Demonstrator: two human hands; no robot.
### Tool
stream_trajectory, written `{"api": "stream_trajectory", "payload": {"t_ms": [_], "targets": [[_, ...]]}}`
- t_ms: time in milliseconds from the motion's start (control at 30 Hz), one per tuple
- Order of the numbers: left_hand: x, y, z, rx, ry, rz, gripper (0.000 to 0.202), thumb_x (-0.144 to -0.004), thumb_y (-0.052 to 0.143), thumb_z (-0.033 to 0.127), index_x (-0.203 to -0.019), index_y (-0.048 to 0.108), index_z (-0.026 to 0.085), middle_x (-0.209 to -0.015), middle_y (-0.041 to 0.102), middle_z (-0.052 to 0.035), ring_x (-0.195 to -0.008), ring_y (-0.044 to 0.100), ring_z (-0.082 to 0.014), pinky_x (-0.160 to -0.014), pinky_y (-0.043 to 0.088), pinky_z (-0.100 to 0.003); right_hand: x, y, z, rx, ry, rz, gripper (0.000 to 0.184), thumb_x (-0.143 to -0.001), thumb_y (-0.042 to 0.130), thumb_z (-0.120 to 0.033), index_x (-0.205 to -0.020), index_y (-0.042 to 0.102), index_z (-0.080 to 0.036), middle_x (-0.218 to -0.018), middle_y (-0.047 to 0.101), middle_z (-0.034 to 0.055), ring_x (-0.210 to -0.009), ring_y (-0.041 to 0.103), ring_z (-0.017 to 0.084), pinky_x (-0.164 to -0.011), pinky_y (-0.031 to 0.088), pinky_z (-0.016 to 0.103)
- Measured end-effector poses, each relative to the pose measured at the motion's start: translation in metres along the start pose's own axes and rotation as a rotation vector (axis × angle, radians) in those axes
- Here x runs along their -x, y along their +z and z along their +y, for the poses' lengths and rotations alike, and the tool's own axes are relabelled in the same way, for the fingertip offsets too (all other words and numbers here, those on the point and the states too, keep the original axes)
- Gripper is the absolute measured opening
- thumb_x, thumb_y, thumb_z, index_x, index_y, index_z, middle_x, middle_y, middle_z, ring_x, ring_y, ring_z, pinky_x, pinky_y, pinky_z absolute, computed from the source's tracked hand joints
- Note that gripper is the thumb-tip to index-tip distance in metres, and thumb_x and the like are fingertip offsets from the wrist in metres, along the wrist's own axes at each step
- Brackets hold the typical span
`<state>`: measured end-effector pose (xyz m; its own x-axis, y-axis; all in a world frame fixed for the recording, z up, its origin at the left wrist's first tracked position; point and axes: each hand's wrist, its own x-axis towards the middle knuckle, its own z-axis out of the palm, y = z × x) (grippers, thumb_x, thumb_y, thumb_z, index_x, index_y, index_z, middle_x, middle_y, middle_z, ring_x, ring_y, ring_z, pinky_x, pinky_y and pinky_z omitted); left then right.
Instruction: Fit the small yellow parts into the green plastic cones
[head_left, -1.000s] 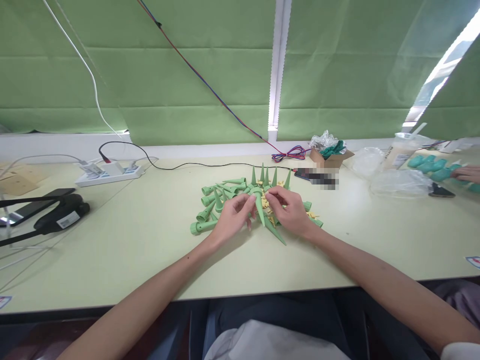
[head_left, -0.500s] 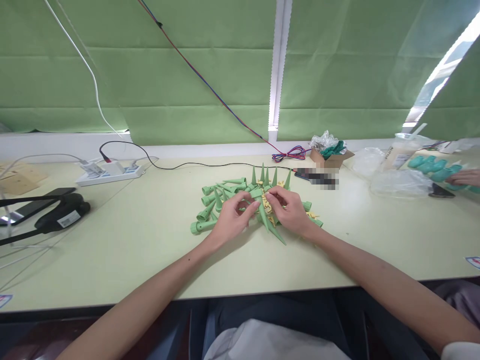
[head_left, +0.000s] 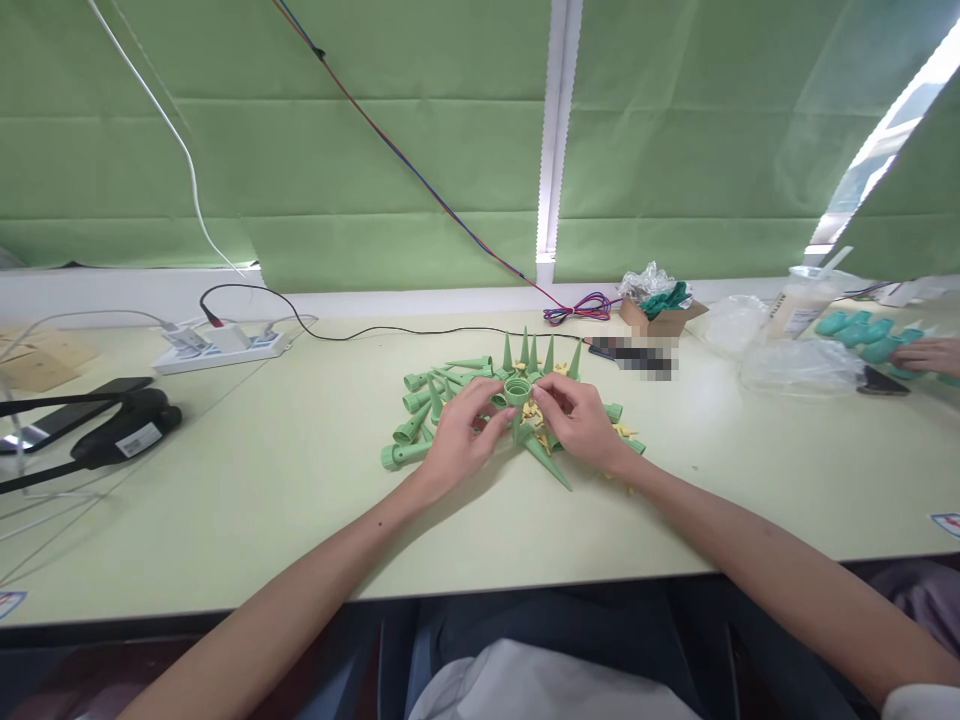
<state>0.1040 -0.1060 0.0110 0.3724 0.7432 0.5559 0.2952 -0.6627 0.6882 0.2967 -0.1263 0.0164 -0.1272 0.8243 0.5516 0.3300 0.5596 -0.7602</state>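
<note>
A green plant watering spike (head_left: 517,391) is held with its round, threaded opening facing up toward me. My left hand (head_left: 471,428) is closed on its left side, thumb and fingers at the collar. My right hand (head_left: 577,415) is pinched at the right edge of the opening; whatever lies between its fingertips is hidden. Small yellow plastic pieces (head_left: 531,411) show between the hands. Another green spike (head_left: 546,460) lies on the table under them, its point toward the lower right. More green spikes (head_left: 411,428) are heaped left of and behind my hands, several with tips upward.
A power strip (head_left: 221,350) and a black strapped device (head_left: 127,430) are at left. Behind at right stand a small cardboard box (head_left: 660,322) and a drink cup (head_left: 799,305) with plastic bags. Another person's hand (head_left: 930,355) touches teal objects (head_left: 870,335) at far right.
The held spike has tilted: its point faced me and to the right before, and now its open end faces up toward me. Both hands have stayed nearly in place.
</note>
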Motion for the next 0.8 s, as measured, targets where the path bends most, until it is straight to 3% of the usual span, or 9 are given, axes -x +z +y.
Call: {"api": "stream_trajectory", "payload": {"t_ms": [367,533,667,800], "targets": [[0.0,0.002,0.01,0.019,-0.111,0.002,0.023,-0.096,0.057,0.039,-0.109,0.059,0.02,-0.112,0.06,-0.0068,-0.067,0.062,-0.0102,-0.051,0.05,-0.022,0.001,0.005,0.003,-0.02,-0.042,0.135,0.027,-0.099,0.052,-0.038,-0.08,0.054,-0.02,-0.06,0.043,-0.004,-0.05,0.037,0.01,-0.048,0.031,0.026],[-0.003,-0.001,0.016,0.257,-0.282,-0.079,0.044,-0.097,0.049,0.054,-0.082,0.062,0.016,-0.067,0.059,-0.0014,-0.051,0.057,-0.0115,-0.045,0.047,-0.023,0.001,0.004,0.003,0.045,-0.139,0.209,0.021,-0.099,0.053,-0.03,-0.082,0.056,-0.02,-0.064,0.047,-0.0031,-0.052,0.039,0.01,-0.05,0.033,0.026],[-0.006,-0.002,0.015,0.474,-0.402,-0.155,0.063,-0.095,0.043,0.065,-0.071,0.067,0.013,-0.067,0.063,-0.0063,-0.054,0.061,-0.0156,-0.043,0.049,-0.026,0.002,0.004,0.001,0.138,-0.246,0.176,0.02,-0.1,0.05,-0.025,-0.081,0.057,-0.02,-0.066,0.053,-0.0014,-0.054,0.043,0.011,-0.055,0.036,0.026],[-0.006,-0.002,0.015,0.485,-0.467,-0.201,0.069,-0.094,0.042,0.068,-0.068,0.069,0.01,-0.062,0.064,-0.0077,-0.051,0.06,-0.0161,-0.044,0.048,-0.027,0.002,0.004,-0.001,0.167,-0.307,0.158,0.02,-0.1,0.05,-0.021,-0.081,0.057,-0.02,-0.067,0.056,-0.0007,-0.055,0.045,0.011,-0.057,0.038,0.026]]}}
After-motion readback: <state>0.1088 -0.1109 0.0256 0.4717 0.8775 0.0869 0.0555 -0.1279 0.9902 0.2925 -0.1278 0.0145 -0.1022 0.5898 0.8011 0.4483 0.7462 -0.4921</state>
